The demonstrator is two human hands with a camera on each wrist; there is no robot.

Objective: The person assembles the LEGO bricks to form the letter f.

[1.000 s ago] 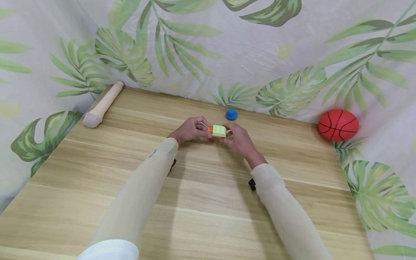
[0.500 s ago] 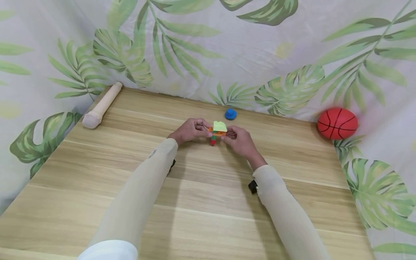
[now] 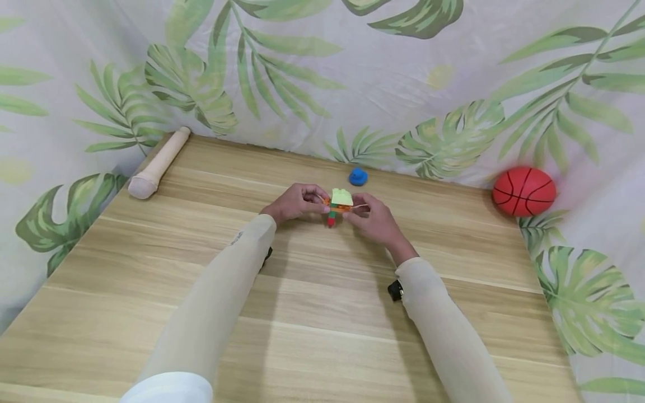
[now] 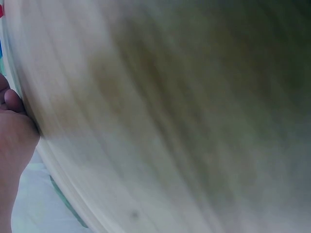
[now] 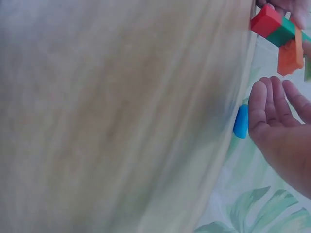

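Observation:
Between the two hands, held over the table, is a small toy brick build: a pale yellow-green brick (image 3: 342, 197) on top, an orange piece (image 3: 344, 207) under it, and a green brick (image 5: 281, 33) and red brick (image 5: 267, 21) reaching down in a stack. The left hand (image 3: 297, 200) pinches its left end with thumb and fingertips. On the other side the right hand (image 3: 372, 218) grips the right end, thumb and index at the orange piece. The left wrist view shows little beyond part of the left hand (image 4: 14, 126) and a blurred tabletop.
Behind the hands a small blue rounded toy (image 3: 358, 177) sits near the table's back edge. A beige microphone-shaped object (image 3: 160, 163) lies at the back left. A red basketball (image 3: 524, 192) rests at the right back corner. Leaf-printed cloth (image 3: 373, 95) hangs around the wooden table (image 3: 322, 313).
The build has been tilted, so its yellow-green top faces up less directly and the orange, green and red parts below show. The right wrist has shifted slightly down and right.

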